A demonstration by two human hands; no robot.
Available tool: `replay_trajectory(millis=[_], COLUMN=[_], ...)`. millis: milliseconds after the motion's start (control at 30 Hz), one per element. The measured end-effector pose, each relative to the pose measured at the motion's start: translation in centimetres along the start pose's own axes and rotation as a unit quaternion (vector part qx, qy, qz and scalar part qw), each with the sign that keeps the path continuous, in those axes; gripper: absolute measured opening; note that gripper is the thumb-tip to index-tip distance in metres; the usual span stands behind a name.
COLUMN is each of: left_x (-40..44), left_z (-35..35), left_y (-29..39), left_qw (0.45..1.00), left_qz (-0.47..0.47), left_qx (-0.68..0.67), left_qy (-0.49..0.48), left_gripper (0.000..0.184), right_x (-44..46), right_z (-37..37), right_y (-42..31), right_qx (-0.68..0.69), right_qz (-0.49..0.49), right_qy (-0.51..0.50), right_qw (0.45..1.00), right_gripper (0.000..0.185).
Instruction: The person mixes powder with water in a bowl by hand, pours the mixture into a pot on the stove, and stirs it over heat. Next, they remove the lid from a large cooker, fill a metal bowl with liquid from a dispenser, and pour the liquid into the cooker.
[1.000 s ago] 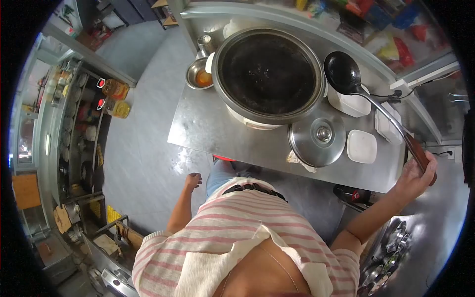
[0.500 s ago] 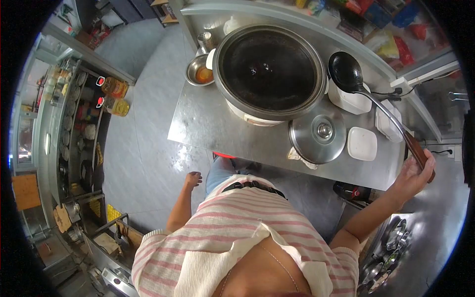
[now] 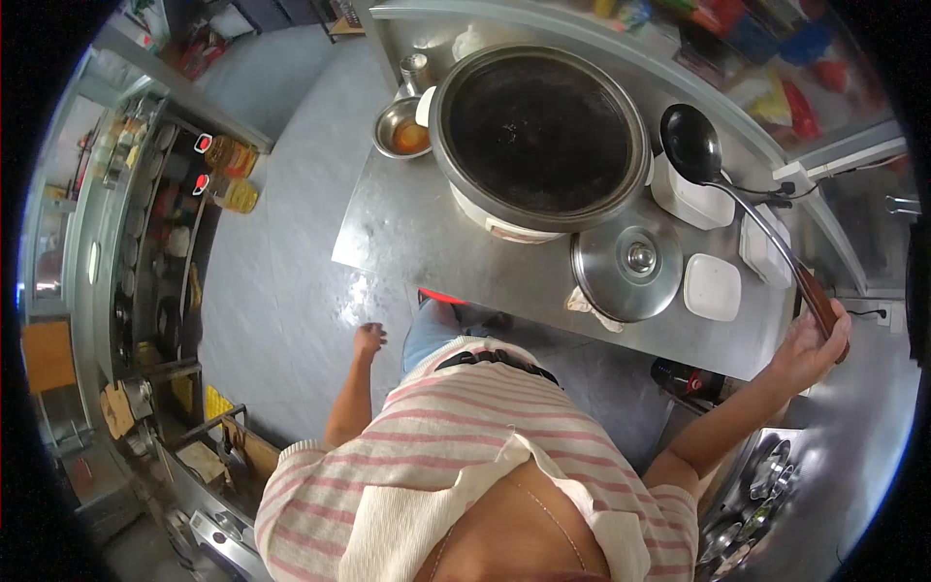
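Note:
My right hand is closed around the brown wooden handle of a long ladle on the right. The ladle's dark, wet-looking bowl hangs above a white container, right of the large pot. Dark liquid stands in this big round pot, which sits on the steel table. My left hand hangs at my side over the floor, fingers loosely curled and nothing seen in them. A glass lid with a steel rim lies in front of the pot, partly over a cloth.
A steel bowl with orange liquid stands left of the pot, near a metal cup. A white lid and white containers are on the right. Oil bottles stand by the left shelves. Steel utensils lie at lower right.
The view has shifted slightly. My left hand has swung a little up and left in view. The ladle stays in my right hand, its bowl slightly further right.

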State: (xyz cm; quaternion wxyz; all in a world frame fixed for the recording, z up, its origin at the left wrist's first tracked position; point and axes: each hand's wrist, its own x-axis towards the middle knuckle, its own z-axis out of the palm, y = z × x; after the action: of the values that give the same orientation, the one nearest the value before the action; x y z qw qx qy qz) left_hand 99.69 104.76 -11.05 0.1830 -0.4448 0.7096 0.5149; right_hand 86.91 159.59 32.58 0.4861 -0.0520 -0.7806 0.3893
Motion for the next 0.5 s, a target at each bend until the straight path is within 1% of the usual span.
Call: replay_trajectory(millis=[33, 67, 100, 133, 200, 233, 267, 300, 333, 367, 400, 433, 467, 500], left_x=[0.6, 0.6, 1.0, 2.0, 2.1, 2.7, 3.5, 4.2, 4.9, 5.5, 5.8, 6.1, 6.1, 6.5], left_z=[-0.7, -1.4, -2.4, -3.4, -5.0, -5.7, -6.4, -7.0, -7.2, -7.4, -7.6, -7.5, -7.2, -7.0], left_y=[0.0, 1.1, 1.9, 2.6, 6.0, 7.6, 9.1, 10.6, 12.1, 13.8, 15.7, 17.6, 19.7, 21.4], left_qw=[0.999, 0.994, 0.987, 0.978, 0.96, 0.947, 0.942, 0.935, 0.936, 0.934, 0.932, 0.937, 0.941, 0.943], left_qz=[0.025, 0.024, 0.038, 0.051, 0.079, 0.101, 0.124, 0.147, 0.148, 0.17, 0.193, 0.191, 0.189, 0.205], left_qx=[-0.025, -0.059, -0.109, -0.145, -0.217, -0.259, -0.276, -0.293, -0.293, -0.293, -0.293, -0.283, -0.274, -0.26], left_qy=[0.041, 0.084, 0.112, 0.142, 0.16, 0.16, 0.146, 0.132, 0.129, 0.109, 0.089, 0.075, 0.062, 0.038], left_gripper=[0.024, 0.024, 0.024, 0.023, 0.025, 0.026, 0.026, 0.027, 0.027, 0.028, 0.028, 0.028, 0.029, 0.028], right_x=[0.2, 0.4, 0.6, 0.8, 0.7, 0.1, -1.0, -1.8, -2.2, -2.9, -3.7, -4.4, -6.0, -7.0], right_z=[0.1, 0.1, 0.1, -0.3, -1.3, -0.2, 1.8, 2.9, 2.9, 2.7, 2.7, 3.4, 5.1, 7.5], right_y=[0.1, 0.4, 0.8, 1.2, 1.7, 0.5, -1.4, -2.5, -2.7, -2.8, -2.9, -2.9, -1.3, -4.6], right_qx=[0.003, 0.1, 0.193, 0.194, 0.312, 0.311, 0.205, 0.093, 0.091, 0.144, 0.196, 0.314, 0.126, -0.153], right_qz=[0.0, 0.076, 0.151, 0.153, 0.217, 0.216, 0.13, 0.043, 0.041, 0.144, 0.245, 0.315, 0.14, -0.12], right_qy=[-0.004, 0.048, 0.101, 0.099, 0.028, 0.03, 0.07, 0.108, 0.11, 0.055, 0.001, 0.001, -0.001, -0.058], right_qw=[1.0, 0.991, 0.964, 0.964, 0.924, 0.925, 0.968, 0.989, 0.989, 0.977, 0.949, 0.895, 0.982, 0.979], right_gripper=[0.018, 0.02, 0.022, 0.022, 0.027, 0.027, 0.026, 0.026, 0.026, 0.026, 0.027, 0.029, 0.031, 0.028])
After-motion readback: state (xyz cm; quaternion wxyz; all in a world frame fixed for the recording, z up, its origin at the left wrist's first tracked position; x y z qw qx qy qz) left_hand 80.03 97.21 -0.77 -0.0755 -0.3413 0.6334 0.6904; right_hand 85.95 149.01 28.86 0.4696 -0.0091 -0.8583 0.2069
